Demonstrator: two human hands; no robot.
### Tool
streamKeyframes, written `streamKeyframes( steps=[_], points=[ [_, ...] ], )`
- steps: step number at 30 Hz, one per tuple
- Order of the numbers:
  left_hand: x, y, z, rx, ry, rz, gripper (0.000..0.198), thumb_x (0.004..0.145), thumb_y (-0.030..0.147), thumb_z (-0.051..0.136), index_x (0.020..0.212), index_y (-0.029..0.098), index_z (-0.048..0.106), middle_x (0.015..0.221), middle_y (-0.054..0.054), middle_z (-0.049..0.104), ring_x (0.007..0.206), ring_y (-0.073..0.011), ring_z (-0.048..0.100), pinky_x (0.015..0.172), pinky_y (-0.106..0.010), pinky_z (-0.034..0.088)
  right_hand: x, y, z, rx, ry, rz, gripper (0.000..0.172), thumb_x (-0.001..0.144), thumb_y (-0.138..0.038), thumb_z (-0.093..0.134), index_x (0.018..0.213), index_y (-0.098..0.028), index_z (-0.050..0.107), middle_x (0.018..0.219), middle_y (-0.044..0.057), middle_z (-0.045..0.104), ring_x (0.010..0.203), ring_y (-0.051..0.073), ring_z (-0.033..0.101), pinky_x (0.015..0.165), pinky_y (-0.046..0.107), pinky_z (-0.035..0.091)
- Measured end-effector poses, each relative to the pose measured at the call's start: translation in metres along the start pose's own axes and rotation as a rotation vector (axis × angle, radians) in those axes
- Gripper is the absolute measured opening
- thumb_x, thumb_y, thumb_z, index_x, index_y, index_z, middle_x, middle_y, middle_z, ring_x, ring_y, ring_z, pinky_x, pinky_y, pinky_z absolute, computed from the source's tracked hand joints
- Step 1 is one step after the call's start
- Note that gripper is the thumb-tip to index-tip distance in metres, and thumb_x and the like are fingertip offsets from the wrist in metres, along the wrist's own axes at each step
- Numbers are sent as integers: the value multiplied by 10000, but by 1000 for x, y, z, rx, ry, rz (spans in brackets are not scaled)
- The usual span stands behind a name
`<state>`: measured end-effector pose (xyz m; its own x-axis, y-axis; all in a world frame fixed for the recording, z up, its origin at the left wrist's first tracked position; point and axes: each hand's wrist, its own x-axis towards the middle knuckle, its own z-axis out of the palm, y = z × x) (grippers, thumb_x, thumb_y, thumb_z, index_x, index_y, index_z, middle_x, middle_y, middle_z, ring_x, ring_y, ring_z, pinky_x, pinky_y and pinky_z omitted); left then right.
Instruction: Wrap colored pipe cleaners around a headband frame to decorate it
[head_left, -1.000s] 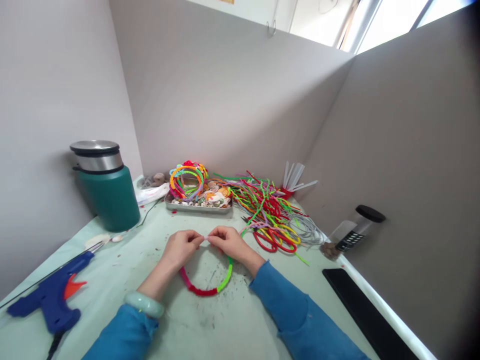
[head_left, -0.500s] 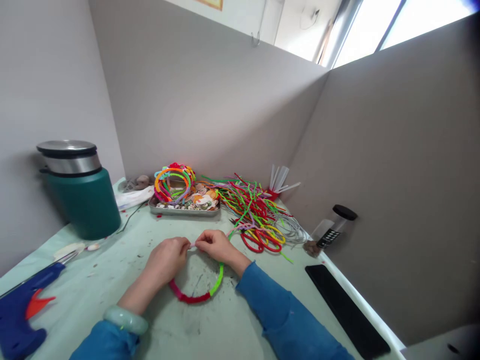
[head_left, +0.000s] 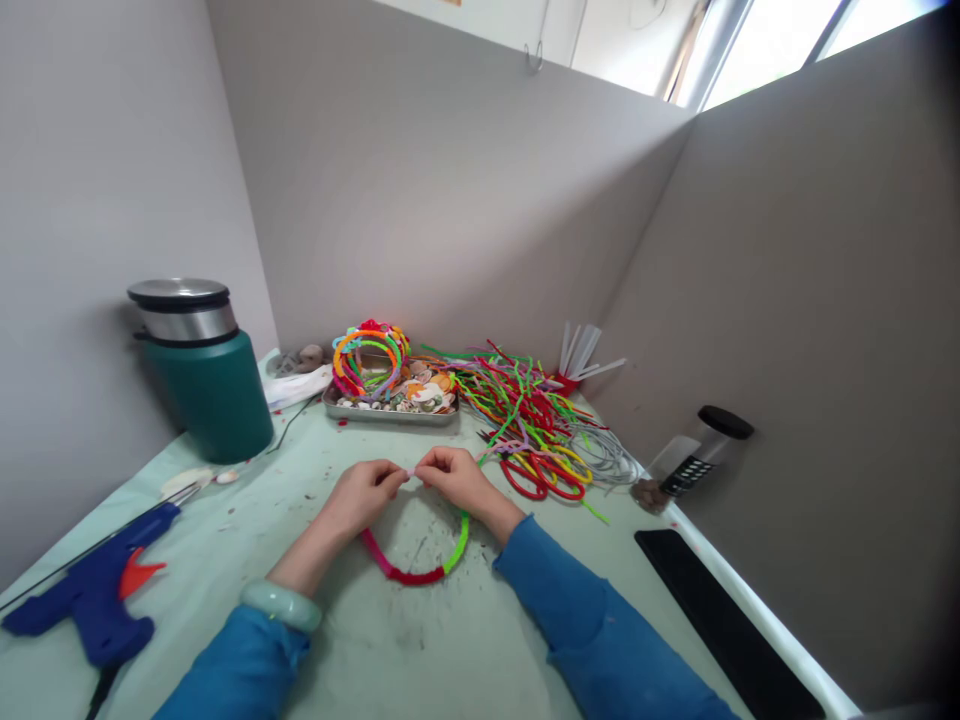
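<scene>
Between my hands is a ring wrapped in pipe cleaner point(head_left: 417, 578), with pink, red and bright green sections along its near side. My left hand point(head_left: 369, 494) pinches its far side, fingers closed. Close beside it, my right hand point(head_left: 459, 480) pinches the same far side, and a bit of pale pink shows between the fingertips. The rest of the ring's far side is hidden by my fingers. Past my right hand lie red-handled scissors point(head_left: 525, 478) and a heap of loose pipe cleaners point(head_left: 517, 395).
A metal tray point(head_left: 390, 416) holds shells and several colourful rings point(head_left: 367, 362). At left stand a green flask point(head_left: 210, 395) and a blue glue gun point(head_left: 105, 595). A black strip point(head_left: 720, 610) and a clear jar point(head_left: 701, 450) lie right. Grey partitions enclose the table.
The whole view has shifted, so everything sits further right in the picture. Both hands keep pinching the ring's far side with little change.
</scene>
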<state>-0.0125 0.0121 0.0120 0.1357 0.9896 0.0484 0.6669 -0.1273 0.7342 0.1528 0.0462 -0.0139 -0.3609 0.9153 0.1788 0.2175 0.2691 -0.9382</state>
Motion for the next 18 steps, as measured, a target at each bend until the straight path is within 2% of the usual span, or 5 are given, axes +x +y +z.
streamKeyframes(
  steps=[4,10,13,18],
  points=[
    [0,0,1,-24,11,-5,334,710,450,460,630,160,603,544,15,521,538,-117,429,492,-211,288,-1,0,0,-13,2,9,109,704,-248,585,687,-143,602,573,-28,554,512,78,462,495,183,356],
    [3,-7,5,-191,-46,-156,353,678,477,491,687,141,599,467,50,422,401,-82,328,408,-209,222,0,2,2,-13,-19,-8,112,704,-248,583,703,-139,611,591,-24,564,531,80,481,506,180,365],
    [4,-9,6,-214,-52,-148,370,677,489,491,689,136,602,442,53,401,399,-85,319,406,-208,222,1,3,1,-17,-1,-17,111,704,-247,581,702,-140,610,589,-24,562,530,80,479,500,179,361],
    [5,-8,5,-125,20,-87,409,685,517,486,739,147,650,514,13,513,491,-117,404,456,-211,268,1,1,-1,-43,62,-29,122,714,-260,572,701,-146,614,595,-21,566,544,86,483,507,182,362]
  ],
)
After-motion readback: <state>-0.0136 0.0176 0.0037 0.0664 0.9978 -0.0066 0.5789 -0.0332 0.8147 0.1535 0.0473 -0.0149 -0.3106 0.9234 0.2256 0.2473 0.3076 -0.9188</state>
